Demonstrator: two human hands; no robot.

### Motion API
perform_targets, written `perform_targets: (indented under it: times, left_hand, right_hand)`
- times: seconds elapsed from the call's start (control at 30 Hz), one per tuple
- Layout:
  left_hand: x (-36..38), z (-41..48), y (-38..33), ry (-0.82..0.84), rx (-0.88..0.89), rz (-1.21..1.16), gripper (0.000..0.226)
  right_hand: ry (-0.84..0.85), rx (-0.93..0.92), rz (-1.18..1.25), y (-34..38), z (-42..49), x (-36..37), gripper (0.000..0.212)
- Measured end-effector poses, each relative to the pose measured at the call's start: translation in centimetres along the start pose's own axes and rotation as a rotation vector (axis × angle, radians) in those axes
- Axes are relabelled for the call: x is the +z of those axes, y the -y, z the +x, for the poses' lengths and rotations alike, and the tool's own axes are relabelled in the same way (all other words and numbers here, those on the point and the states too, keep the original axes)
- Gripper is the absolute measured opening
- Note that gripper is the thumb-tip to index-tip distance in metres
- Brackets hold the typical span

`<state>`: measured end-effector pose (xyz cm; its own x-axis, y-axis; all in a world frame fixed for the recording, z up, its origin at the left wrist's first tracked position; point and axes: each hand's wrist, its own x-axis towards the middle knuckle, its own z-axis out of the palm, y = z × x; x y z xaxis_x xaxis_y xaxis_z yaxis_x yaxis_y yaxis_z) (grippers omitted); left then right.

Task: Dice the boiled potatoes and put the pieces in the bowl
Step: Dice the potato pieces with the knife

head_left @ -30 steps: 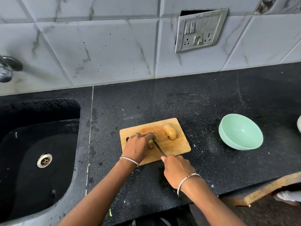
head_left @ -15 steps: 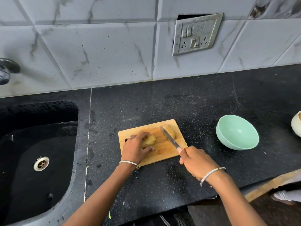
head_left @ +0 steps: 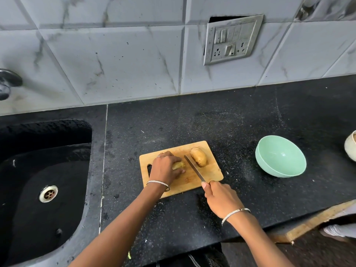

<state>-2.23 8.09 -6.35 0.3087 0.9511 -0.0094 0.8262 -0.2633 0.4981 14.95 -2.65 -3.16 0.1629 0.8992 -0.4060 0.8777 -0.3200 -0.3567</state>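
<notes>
"Logging the left hand (head_left: pixel 163 168) first. What is it doing?"

"It is lying over the held potato (head_left: pixel 179 165) on the wooden cutting board (head_left: pixel 212 172), fingers curling round it and pressing it down. Only the right end of that potato is showing past the fingers."

"And the right hand (head_left: pixel 219 197)?"

"It is gripping the knife (head_left: pixel 194 168) by the handle, with the fingers wrapping it so fully that the handle is hiding inside the fist. The hand is sitting over the black counter (head_left: pixel 192 122), just off the board's near edge. The blade is running away from it, slanting up and left across the board."

"Where is the blade lying against the potatoes?"

"It is passing between the held potato and the second potato (head_left: pixel 199 157), which is lying whole near the board's far right corner. Whether the edge is touching the wood, I cannot tell."

"The bowl?"

"The green bowl (head_left: pixel 279 158) is sitting on the counter to the right of the board, well apart from it, tipping its pale inside toward the camera."

"Surroundings?"

"A black sink (head_left: pixel 63 151) is taking up the left side, its metal drain (head_left: pixel 48 193) showing. A switch plate (head_left: pixel 232 39) is hanging on the tiled wall. A cream vessel (head_left: pixel 351 149) is peeking in at the right edge. A bracelet is circling each wrist."
</notes>
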Motion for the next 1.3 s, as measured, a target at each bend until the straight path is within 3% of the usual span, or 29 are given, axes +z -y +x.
perform_targets:
  times: [0.33,0.5,0.63,0.77,0.9,1.3]
  left_hand:
    - [0.6,-0.1,-1.0,-0.035,0.024,-0.005,0.047]
    - [0.3,-0.6,-0.3,-0.07,-0.001,-0.107,0.061]
    - [0.1,-1.4,0.8,-0.083,-0.035,-0.128,0.048]
    - [-0.1,-1.9,0.7,-0.086,-0.031,-0.144,0.039]
    - [-0.1,-2.1,0.5,-0.107,-0.043,-0.151,0.034]
    - [-0.4,-1.4,0.7,-0.061,-0.069,-0.123,0.029]
  right_hand:
    - [0.021,-0.027,0.007,0.1,-0.1,0.0,0.047]
    - [-0.047,-0.024,0.01,0.3,-0.3,0.1,0.048]
    - [-0.087,-0.079,0.052,0.9,-0.8,0.8,0.056]
    - [-0.07,-0.1,0.063,2.0,-1.3,1.6,0.045]
    - [-0.074,-0.081,0.058,2.7,-1.9,1.7,0.038]
    - [-0.057,-0.028,0.121,4.1,-0.6,2.2,0.044]
